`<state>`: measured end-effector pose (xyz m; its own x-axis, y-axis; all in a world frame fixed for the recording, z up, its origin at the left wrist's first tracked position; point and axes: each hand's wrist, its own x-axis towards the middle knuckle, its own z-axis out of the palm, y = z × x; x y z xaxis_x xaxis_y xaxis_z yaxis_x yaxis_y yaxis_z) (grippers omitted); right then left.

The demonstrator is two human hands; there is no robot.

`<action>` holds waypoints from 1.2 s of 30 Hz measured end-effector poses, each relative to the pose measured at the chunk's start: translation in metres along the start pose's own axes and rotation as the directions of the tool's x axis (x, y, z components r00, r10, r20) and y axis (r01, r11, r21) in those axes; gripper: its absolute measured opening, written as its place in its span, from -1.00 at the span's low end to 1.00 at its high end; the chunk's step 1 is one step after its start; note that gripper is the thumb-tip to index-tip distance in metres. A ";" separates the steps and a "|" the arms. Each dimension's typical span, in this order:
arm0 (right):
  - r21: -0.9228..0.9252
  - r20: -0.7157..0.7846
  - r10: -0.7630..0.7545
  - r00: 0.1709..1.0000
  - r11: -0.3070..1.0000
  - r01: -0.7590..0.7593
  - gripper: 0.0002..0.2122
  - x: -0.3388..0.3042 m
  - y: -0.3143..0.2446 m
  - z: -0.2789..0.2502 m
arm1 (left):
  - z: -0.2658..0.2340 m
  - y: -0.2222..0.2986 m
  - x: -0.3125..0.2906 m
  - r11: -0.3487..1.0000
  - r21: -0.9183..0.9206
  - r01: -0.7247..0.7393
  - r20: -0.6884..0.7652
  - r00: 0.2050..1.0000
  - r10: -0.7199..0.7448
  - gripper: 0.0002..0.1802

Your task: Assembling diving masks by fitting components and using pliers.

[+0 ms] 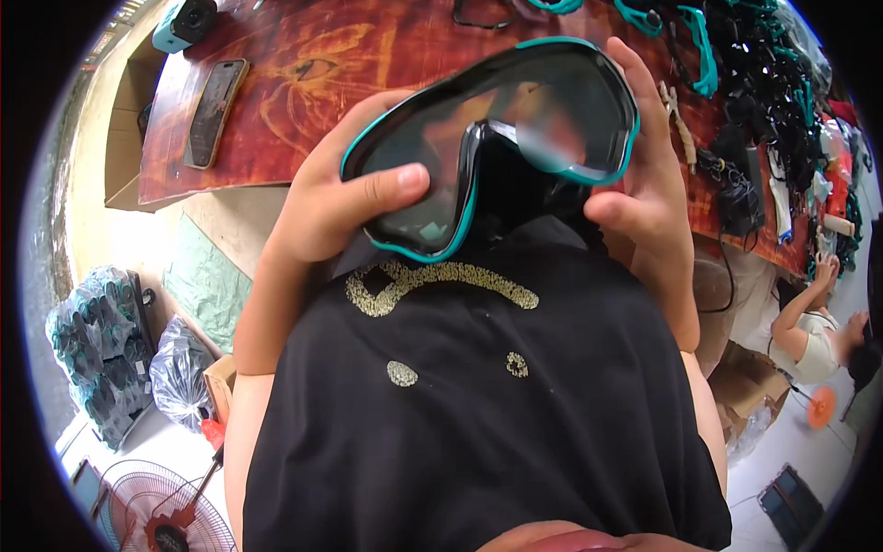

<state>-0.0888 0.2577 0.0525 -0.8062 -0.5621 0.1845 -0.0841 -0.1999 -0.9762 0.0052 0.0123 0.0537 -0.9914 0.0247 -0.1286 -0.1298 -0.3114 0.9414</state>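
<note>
Between my two hands is a diving mask with a teal rim, a black inner frame and a clear lens, tilted so its right side is higher. My left hand grips its left end, the thumb lying across the lens and the fingers behind it. At the mask's right end, my right hand holds the edge, with fingers up along the outer side and the thumb below the rim. The mask is above my lap, near the front edge of the red-brown wooden table. Its dark underside is partly hidden.
A phone and a teal boxy device lie at the table's left. Many teal and black mask parts pile up at the right. A fan stands lower left, near bagged goods. Another person sits at the far right.
</note>
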 end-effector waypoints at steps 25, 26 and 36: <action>-0.300 -0.154 -0.046 0.987 0.954 -0.003 -0.13 -0.063 -0.024 -0.077 | 0.072 -0.001 0.053 0.964 -0.045 0.263 0.160 0.954 -0.253 -0.36; -0.263 -0.159 0.031 0.987 0.962 -0.072 -0.12 -0.061 -0.027 -0.082 | 0.074 0.002 0.062 0.967 -0.013 0.256 0.207 0.946 -0.248 -0.25; -0.162 -0.289 0.106 0.952 0.974 -0.157 -0.09 -0.060 -0.025 -0.116 | 0.102 0.020 0.085 0.840 0.470 -0.269 0.371 0.925 0.089 0.30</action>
<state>-0.1064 0.3890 0.0530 -0.9451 -0.3244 0.0394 -0.0497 0.0236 -0.9985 -0.0835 0.1049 0.0933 -0.9343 0.3472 0.0805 0.1501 0.1786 0.9724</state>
